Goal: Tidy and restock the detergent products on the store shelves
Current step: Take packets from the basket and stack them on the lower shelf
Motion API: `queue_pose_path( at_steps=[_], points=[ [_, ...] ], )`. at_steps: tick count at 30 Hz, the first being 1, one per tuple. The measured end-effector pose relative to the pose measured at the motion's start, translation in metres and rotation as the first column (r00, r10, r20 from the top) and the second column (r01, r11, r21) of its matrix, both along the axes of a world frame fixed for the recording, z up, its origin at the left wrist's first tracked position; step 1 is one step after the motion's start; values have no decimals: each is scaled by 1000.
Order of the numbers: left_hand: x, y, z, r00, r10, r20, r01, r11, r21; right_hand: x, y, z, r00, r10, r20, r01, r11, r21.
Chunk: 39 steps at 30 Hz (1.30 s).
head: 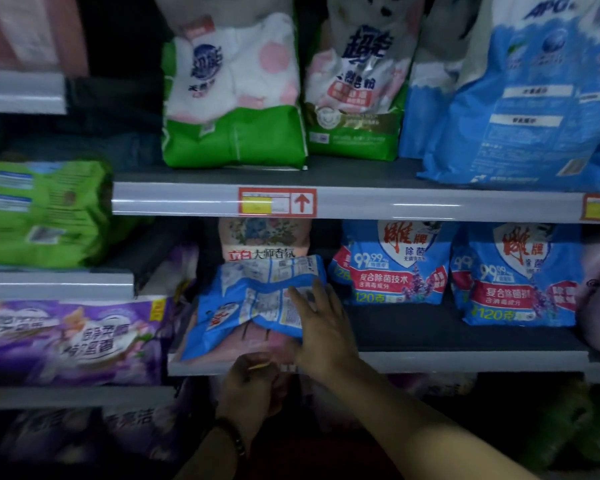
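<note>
The blue bag (250, 299) lies crumpled on a pink bag (253, 346) at the shelf (465, 362) front; the right hand (321, 327), flat and loose on it, should push it back slowly, while the left hand (250, 388) below looks curled, holding I cannot tell what.

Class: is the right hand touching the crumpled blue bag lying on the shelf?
Touching: the head view shows the right hand lying flat against the blue bag.

A flat bag (253, 306) lies, seemingly atop another, before an upright bag (264, 237).
</note>
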State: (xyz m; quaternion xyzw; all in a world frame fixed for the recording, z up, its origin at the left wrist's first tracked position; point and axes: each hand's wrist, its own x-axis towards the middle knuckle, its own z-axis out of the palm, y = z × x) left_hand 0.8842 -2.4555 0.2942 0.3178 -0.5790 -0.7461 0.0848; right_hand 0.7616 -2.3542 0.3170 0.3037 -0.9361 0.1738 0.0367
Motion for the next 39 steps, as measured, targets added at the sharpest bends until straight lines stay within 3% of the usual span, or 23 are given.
queue_pose_path(
  at_steps=[3, 11, 15, 21, 25, 28, 31, 33, 37, 39],
  points=[
    [14, -7, 2, 996, -88, 1, 88, 996, -13, -1, -25, 1, 998, -49, 40, 49, 999, 20],
    [38, -9, -3, 987, -140, 80, 146, 986, -76, 3, -49, 13, 957, -270, 105, 287, 933, -215],
    [49, -12, 6, 986, -157, 62, 159, 987, -26, 6, -24, 50, 967, -253, 12, 239, 896, -373],
    [58, -4, 24, 975, -220, -21, 218, 975, -47, 52, 36, 119, 976, -198, -94, 145, 904, -402],
    [57, 0, -1, 968, -154, -198, 160, 987, 15, 71, 76, 136, 967, -208, 146, 251, 867, -431],
    [75, 12, 19, 958, -31, -287, -1, 994, -111, 87, 108, 136, 922, -116, 369, 332, 724, -605],
    [91, 20, 33, 922, -33, -386, 24, 999, -27, 101, 139, 148, 806, -51, 590, 496, 602, -626],
    [93, 30, 47, 888, -45, -457, 73, 996, 43, 112, 160, 156, 698, -11, 716, 584, 586, -561],
    [85, 55, 78, 875, 56, -480, 44, 980, 194, 122, 192, 142, 605, -21, 796, 669, 556, -493],
    [78, 65, 94, 900, 108, -423, -42, 986, 164, 123, 208, 130, 587, 24, 809, 684, 519, -512]
  ],
)
